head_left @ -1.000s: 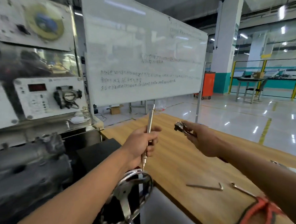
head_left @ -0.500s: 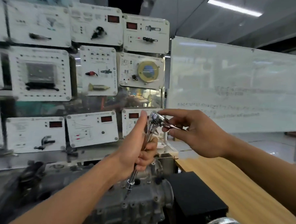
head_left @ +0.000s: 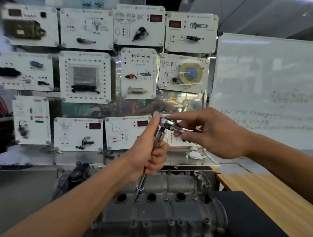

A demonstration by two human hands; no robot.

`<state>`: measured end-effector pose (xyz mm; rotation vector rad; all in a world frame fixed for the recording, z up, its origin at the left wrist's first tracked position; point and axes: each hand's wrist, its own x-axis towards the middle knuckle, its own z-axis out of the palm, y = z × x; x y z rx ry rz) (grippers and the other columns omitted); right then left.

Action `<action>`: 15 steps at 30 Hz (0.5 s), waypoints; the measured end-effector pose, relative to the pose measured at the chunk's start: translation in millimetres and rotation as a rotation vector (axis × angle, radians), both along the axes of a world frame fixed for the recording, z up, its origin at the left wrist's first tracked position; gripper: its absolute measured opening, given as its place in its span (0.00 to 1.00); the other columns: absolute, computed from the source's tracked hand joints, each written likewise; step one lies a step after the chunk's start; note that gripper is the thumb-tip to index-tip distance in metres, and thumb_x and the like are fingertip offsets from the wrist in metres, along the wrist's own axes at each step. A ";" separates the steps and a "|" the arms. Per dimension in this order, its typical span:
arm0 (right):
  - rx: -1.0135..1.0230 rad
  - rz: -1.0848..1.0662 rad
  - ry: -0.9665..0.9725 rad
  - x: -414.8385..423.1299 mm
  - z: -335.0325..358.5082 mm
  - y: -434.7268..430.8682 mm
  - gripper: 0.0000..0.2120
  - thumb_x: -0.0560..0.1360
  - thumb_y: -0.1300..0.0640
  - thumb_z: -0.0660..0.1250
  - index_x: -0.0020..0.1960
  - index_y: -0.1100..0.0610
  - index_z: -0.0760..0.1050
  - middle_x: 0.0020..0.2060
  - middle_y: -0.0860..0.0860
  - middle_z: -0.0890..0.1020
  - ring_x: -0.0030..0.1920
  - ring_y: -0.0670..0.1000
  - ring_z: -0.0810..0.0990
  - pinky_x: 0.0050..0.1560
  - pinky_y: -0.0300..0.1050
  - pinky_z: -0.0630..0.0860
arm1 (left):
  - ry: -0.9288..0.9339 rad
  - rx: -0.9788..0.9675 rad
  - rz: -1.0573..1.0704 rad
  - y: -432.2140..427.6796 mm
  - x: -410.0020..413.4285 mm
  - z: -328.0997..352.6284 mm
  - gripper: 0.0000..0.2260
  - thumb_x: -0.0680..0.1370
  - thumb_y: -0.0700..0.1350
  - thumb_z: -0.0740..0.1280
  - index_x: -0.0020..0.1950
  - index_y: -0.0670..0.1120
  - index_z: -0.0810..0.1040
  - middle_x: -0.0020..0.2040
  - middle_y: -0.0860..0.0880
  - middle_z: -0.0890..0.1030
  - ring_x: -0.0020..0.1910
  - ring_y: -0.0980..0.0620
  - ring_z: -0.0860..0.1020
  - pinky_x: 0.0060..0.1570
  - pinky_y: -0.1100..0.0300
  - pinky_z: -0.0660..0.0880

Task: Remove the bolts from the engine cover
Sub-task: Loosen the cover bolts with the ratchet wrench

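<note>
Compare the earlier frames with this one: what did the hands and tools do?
The right hand brought the ratchet leftward onto the top of the extension bar; a second ago they were apart. The bar's lower tip now reaches the engine cover. The camera swung left from the whiteboard to the panel wall. Unchanged: the left hand grips the bar, the right hand pinches the ratchet handle.

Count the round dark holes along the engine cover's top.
3: a hole left of the extension bar's tip, a hole right of it, a hole farthest right. The left forearm may hide another.
</note>
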<state>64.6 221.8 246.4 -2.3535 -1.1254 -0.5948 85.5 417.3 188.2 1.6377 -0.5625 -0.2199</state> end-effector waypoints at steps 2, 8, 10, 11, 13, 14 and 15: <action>-0.029 0.047 -0.008 -0.4 5.7 2.6 0.24 0.77 0.63 0.69 0.70 0.48 0.73 0.39 0.51 0.84 0.36 0.45 0.78 0.39 0.30 0.71 | 0.024 -0.055 -0.077 0.4 3.2 9.3 0.35 0.69 0.80 0.48 0.27 0.48 0.55 0.22 0.51 0.55 0.22 0.52 0.52 0.26 0.58 0.50; -0.062 0.156 0.012 3.4 24.6 -6.6 0.22 0.76 0.64 0.69 0.69 0.55 0.74 0.35 0.42 0.81 0.34 0.41 0.74 0.39 0.35 0.71 | 0.106 -0.123 -0.387 -5.1 16.9 25.5 0.30 0.73 0.72 0.53 0.25 0.49 0.56 0.21 0.53 0.55 0.19 0.55 0.52 0.23 0.64 0.50; -0.126 0.145 0.024 3.9 16.3 -16.6 0.23 0.76 0.68 0.69 0.69 0.53 0.74 0.40 0.44 0.84 0.38 0.45 0.79 0.40 0.42 0.76 | 0.088 -0.054 -0.446 -8.7 22.0 17.5 0.28 0.73 0.69 0.53 0.26 0.48 0.56 0.21 0.52 0.55 0.20 0.55 0.52 0.23 0.64 0.49; -0.137 0.127 0.033 3.5 8.7 -21.7 0.23 0.77 0.68 0.68 0.69 0.53 0.74 0.42 0.48 0.84 0.39 0.48 0.80 0.41 0.43 0.77 | 0.072 -0.020 -0.446 -12.3 24.0 12.9 0.27 0.73 0.69 0.53 0.26 0.49 0.56 0.21 0.52 0.54 0.20 0.55 0.52 0.23 0.63 0.48; -0.134 0.055 0.000 2.6 -8.1 -30.3 0.25 0.78 0.67 0.67 0.71 0.51 0.72 0.43 0.55 0.84 0.38 0.50 0.79 0.41 0.39 0.74 | 0.028 0.005 -0.354 -22.5 28.7 4.6 0.27 0.74 0.68 0.53 0.26 0.49 0.57 0.22 0.52 0.54 0.21 0.54 0.51 0.23 0.64 0.48; -0.132 -0.003 -0.043 2.0 -14.9 -33.3 0.26 0.78 0.66 0.67 0.72 0.48 0.69 0.41 0.55 0.83 0.35 0.50 0.77 0.39 0.39 0.74 | -0.010 -0.002 -0.258 -29.5 32.0 1.6 0.27 0.76 0.68 0.52 0.26 0.49 0.57 0.22 0.52 0.54 0.21 0.53 0.51 0.23 0.64 0.49; -0.130 -0.059 -0.075 0.5 -19.7 -34.8 0.27 0.79 0.64 0.67 0.73 0.45 0.67 0.40 0.55 0.82 0.34 0.51 0.76 0.37 0.38 0.73 | -0.051 -0.020 -0.144 -37.6 34.9 -0.8 0.27 0.77 0.67 0.52 0.26 0.50 0.58 0.23 0.53 0.55 0.22 0.52 0.51 0.23 0.64 0.51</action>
